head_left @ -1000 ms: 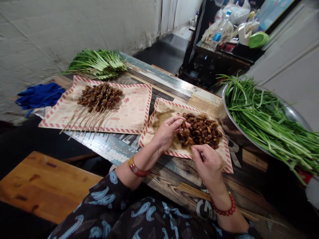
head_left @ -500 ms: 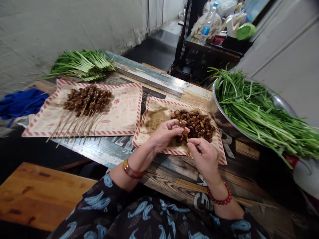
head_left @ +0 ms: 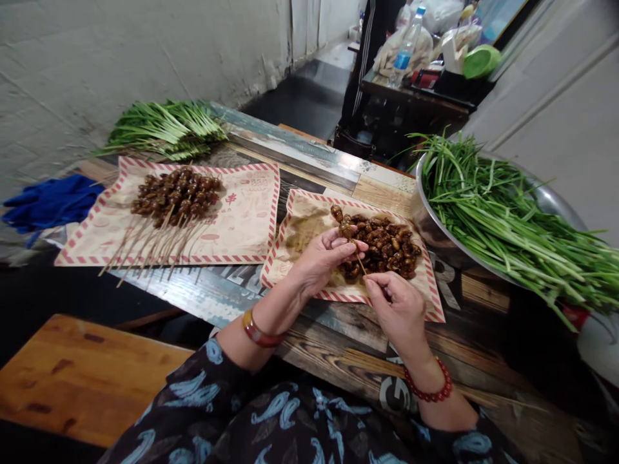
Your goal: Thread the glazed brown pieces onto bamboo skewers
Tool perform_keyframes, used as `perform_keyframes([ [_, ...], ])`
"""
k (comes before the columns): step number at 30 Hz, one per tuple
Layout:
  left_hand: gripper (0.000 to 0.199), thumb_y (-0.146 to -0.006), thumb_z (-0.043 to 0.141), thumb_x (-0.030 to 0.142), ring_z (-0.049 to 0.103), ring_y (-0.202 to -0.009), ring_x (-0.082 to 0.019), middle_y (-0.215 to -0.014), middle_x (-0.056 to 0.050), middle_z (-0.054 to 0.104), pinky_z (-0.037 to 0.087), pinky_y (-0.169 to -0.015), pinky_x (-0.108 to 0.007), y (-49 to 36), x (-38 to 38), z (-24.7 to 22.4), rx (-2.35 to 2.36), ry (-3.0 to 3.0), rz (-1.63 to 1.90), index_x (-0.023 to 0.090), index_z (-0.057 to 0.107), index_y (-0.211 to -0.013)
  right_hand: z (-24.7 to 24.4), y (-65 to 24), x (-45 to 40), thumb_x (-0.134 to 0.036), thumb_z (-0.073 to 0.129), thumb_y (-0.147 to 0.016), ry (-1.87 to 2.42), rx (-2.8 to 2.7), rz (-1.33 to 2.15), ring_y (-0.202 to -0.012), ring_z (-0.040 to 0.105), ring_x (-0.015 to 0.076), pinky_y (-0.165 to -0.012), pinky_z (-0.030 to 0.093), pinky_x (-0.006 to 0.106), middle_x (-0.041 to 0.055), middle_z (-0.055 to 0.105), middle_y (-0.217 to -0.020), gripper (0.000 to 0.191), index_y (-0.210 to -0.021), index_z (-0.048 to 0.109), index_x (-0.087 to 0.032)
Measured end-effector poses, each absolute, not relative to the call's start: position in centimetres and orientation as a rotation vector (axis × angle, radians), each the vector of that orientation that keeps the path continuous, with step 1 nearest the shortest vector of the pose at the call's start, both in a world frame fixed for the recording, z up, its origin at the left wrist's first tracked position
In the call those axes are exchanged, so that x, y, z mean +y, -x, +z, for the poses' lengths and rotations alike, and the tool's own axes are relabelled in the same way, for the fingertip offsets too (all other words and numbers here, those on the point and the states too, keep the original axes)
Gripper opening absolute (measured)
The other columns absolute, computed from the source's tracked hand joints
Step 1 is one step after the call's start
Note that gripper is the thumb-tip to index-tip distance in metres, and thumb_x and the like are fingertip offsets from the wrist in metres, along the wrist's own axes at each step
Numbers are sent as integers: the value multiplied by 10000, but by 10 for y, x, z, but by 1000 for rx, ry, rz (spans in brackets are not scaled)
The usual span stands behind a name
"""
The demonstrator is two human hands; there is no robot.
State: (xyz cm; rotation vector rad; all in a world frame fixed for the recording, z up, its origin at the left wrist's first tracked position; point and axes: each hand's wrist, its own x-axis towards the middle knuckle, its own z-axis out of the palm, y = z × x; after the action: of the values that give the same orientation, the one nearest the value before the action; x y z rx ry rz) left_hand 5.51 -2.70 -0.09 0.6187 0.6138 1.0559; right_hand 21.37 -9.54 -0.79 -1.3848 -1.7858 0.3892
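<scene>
Pinched in my right hand (head_left: 394, 299) is the lower end of a thin wooden skewer (head_left: 361, 263). Glossy brown pieces (head_left: 345, 229) are threaded near its top, and my left hand (head_left: 326, 254) closes its fingers round the lower ones. Beneath and behind both hands, a loose pile of the same brown pieces (head_left: 387, 241) lies on a red-and-white-edged paper sheet (head_left: 294, 225). To the left, a second paper sheet (head_left: 251, 219) bears a heap of loaded skewers (head_left: 176, 193), their bare sticks pointing toward me.
A metal bowl (head_left: 428, 222) heaped with green stalks (head_left: 512, 219) stands at right. More greens (head_left: 164, 129) lie back left, near blue gloves (head_left: 53, 200). A wooden stool (head_left: 87, 380) is at lower left. Behind, a person's dark leg (head_left: 362, 61) is beside a cluttered table (head_left: 411, 93).
The skewer's loaded tip now rises higher above my left hand, and more bare stick shows between my hands. The whole view has shifted slightly.
</scene>
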Motion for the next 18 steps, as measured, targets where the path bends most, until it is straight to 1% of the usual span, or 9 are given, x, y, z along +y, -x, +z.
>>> perform_keyframes([
  [6,472,-629,847,245,687,-754,-153,-835,-64,748,487,-838,-311,-56,-28,-3,624,-581,1049,130,657,-1045,-8,-214,-95,-209,568,-914,1376,-1801,351,-623,570,123,-601,453,252,-7,647,-703,137,-809,655,-195],
  [8,409,-637,843,268,689,-770,-156,-883,-78,749,485,-830,-308,-55,-28,-2,635,-583,1026,127,668,-979,-8,-214,-95,-204,571,-913,1371,-1804,343,-621,569,121,-594,450,248,-6,648,-705,132,-810,653,-193],
  [10,329,-655,832,310,690,-794,-161,-924,-92,744,487,-812,-302,-54,-28,-2,641,-577,1002,123,660,-863,-8,-214,-94,-200,571,-912,1366,-1804,331,-621,570,120,-591,449,245,-5,647,-704,132,-808,652,-191],
  [13,325,-654,832,347,680,-806,-155,-894,-85,735,490,-774,-286,-53,-27,-2,651,-552,991,122,626,-765,-8,-214,-95,-198,566,-913,1363,-1807,327,-631,576,120,-599,453,246,-4,648,-708,135,-808,651,-191],
  [18,323,-640,842,327,649,-770,-128,-852,-45,704,491,-735,-272,-52,-26,-4,665,-536,971,115,643,-782,-9,-213,-95,-224,554,-917,1376,-1804,343,-639,587,132,-612,464,260,-3,650,-702,147,-809,650,-199],
])
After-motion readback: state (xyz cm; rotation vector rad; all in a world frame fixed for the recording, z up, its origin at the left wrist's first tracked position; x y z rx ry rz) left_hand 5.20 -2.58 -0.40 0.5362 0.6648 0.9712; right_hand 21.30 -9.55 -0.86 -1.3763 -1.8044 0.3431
